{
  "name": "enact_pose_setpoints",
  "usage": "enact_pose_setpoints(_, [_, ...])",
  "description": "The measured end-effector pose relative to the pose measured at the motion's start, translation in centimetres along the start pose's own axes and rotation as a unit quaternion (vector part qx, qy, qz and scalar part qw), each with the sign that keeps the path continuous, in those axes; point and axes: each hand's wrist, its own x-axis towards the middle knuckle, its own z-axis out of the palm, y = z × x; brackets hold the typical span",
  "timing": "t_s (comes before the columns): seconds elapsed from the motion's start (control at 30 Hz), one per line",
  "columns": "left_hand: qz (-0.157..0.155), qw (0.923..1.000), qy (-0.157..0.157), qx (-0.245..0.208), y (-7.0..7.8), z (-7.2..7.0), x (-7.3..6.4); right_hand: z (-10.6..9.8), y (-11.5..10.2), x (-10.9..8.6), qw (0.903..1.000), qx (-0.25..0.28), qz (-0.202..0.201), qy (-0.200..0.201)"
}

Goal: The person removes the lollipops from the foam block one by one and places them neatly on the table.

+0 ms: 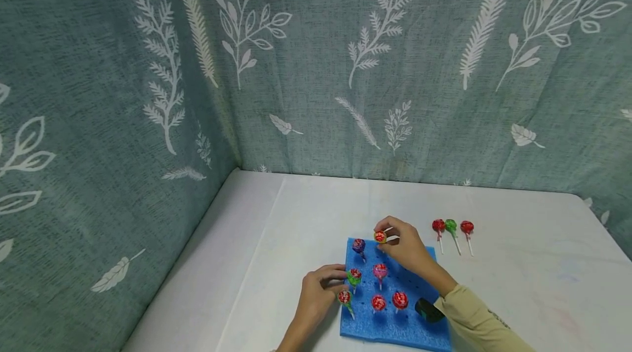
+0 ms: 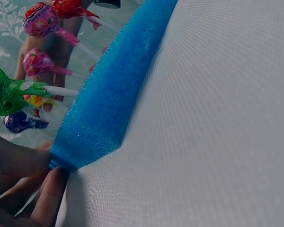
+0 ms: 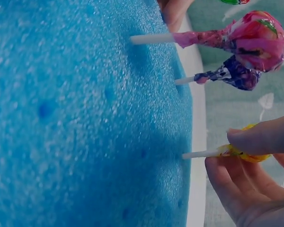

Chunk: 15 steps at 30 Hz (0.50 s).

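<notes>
A blue foam block [image 1: 390, 330] with small holes lies on the table. At its far edge my right hand [image 1: 407, 245] pinches a yellow-wrapped lollipop [image 3: 258, 157] by its head; the white stick's end meets the foam. My left hand [image 1: 316, 291] grips the left edge of the block, thumb and fingers at its rim in the left wrist view. Standing in the foam are a purple lollipop [image 1: 358, 245], a pink lollipop [image 1: 380, 271], two green-and-red lollipops [image 1: 354, 275] near the left hand, and two red lollipops [image 1: 400, 300] nearer the front.
Right of the block, two red lollipops [image 1: 466, 226] and a green lollipop [image 1: 451, 225] lie in a row on the white table [image 1: 533, 264]. A dark device [image 1: 428, 311] sits by the right wrist. Leaf-patterned curtains [image 1: 316, 67] stand behind and to the left.
</notes>
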Motion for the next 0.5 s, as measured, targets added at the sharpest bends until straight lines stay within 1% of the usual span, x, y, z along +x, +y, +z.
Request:
enact_pose_setpoints(0.07, [0.004, 1.0, 0.001, 0.004, 0.06, -0.07, -0.07, -0.09, 0.18, -0.03, 1.0, 0.004, -0.005, 0.003])
enact_pose_setpoints(0.1, [0.015, 0.9998, 0.0, 0.009, 0.07, -0.09, -0.11, -0.14, 0.25, -0.05, 0.9999, 0.007, -0.006, 0.005])
enact_pose_setpoints(0.2, [0.022, 0.9996, 0.002, 0.018, 0.0, -0.13, -0.14, -0.27, 0.31, -0.12, 0.9998, 0.012, -0.009, 0.009])
enact_pose_setpoints(0.3, [0.015, 0.9996, 0.002, 0.022, -0.09, -0.05, -0.04, -0.35, 0.34, -0.22, 0.9998, 0.012, -0.012, 0.012])
enact_pose_setpoints(0.33, [0.002, 0.9998, 0.003, 0.022, -0.1, -0.08, -0.01, -0.31, 0.3, -0.23, 0.9998, 0.012, -0.013, 0.013])
enact_pose_setpoints(0.43, [-0.013, 0.9996, 0.002, 0.025, -0.07, -0.09, 0.05, -0.17, 0.28, -0.27, 0.9997, 0.009, -0.012, 0.02])
enact_pose_setpoints(0.5, [-0.019, 0.9995, 0.002, 0.026, -0.03, -0.09, 0.07, -0.08, 0.26, -0.33, 0.9995, 0.006, -0.011, 0.029])
